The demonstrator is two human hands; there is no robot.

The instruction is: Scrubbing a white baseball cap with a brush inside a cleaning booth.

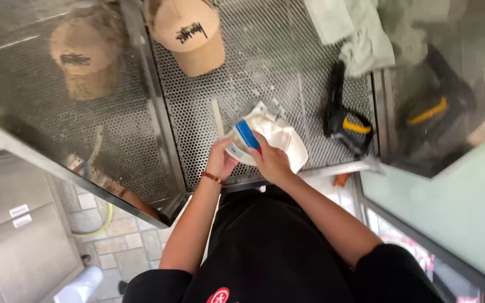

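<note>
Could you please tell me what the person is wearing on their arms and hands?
Both forearms are bare, with short black sleeves at the upper arms. The left hand has a red-brown beaded bracelet at the wrist. The right hand wears nothing; no gloves.

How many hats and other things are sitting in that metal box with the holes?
Tan cap: 1
White cap, held in the left hand and right hand: 1
Blue brush: 1
Black and yellow spray gun: 1
Pale cloth: 1
Total: 5

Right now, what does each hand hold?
Left hand: closed on the white cap.
Right hand: closed on the blue-handled brush, against the cap.
</note>
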